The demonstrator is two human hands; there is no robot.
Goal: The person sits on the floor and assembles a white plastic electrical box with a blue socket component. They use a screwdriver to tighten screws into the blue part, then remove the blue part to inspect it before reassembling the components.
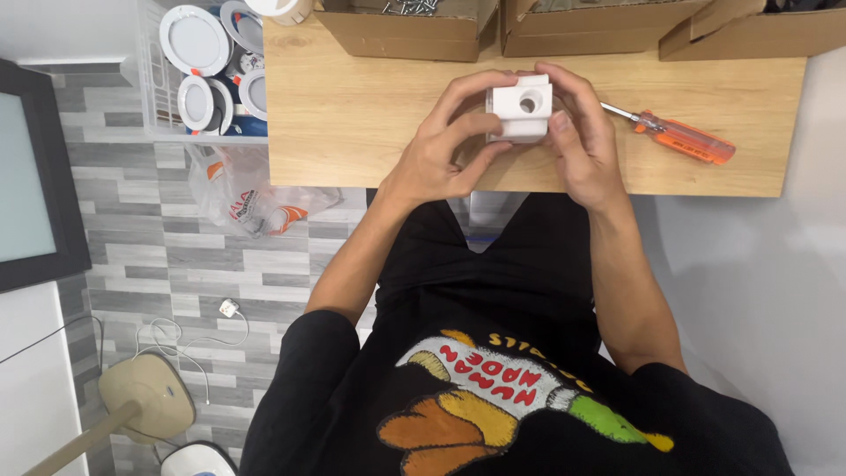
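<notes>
A small white plastic block (522, 110) with a round hole in its top face is held over the wooden table (352, 132). My left hand (449, 141) grips its left side and underside, fingers curled around it. My right hand (577, 132) clasps its right side, thumb against the front edge. Both hands hold the block together near the table's front edge. An orange-handled screwdriver (679, 137) lies on the table just right of my right hand.
Cardboard boxes (405, 31) line the table's back edge, one with screws. A white basket (207, 70) of round white light fittings stands left of the table. A plastic bag (242, 194), a fan base (145, 397) and a cable lie on the tiled floor.
</notes>
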